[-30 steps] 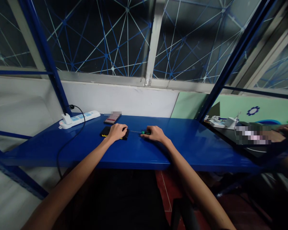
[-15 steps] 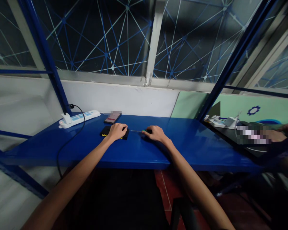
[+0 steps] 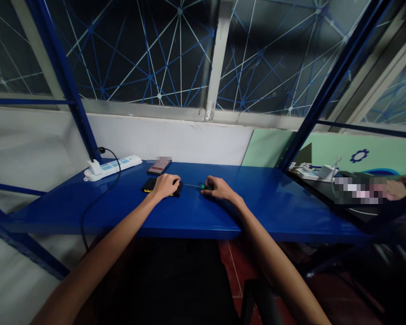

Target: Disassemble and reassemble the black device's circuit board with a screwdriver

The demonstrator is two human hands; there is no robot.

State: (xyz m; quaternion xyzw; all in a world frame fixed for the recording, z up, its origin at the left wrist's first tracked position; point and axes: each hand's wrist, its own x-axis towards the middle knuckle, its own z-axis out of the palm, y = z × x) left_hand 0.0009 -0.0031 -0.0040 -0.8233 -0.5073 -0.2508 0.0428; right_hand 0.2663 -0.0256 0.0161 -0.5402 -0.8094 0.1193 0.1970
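Note:
My left hand lies curled over a small black device with a yellow edge, flat on the blue table. My right hand is closed round the handle of a small green-handled screwdriver, which lies low over the table. Its thin shaft points left toward the black device. Both forearms stretch out from the bottom of the view.
A phone lies just behind the black device. A white power strip with a black cable sits at the back left. Blue frame posts flank the table. Another person's hand works at a dark neighbouring bench on the right.
My right hand has shifted slightly on the screwdriver, so the green handle shows again beside the fingers. My left hand has stayed on the black device.

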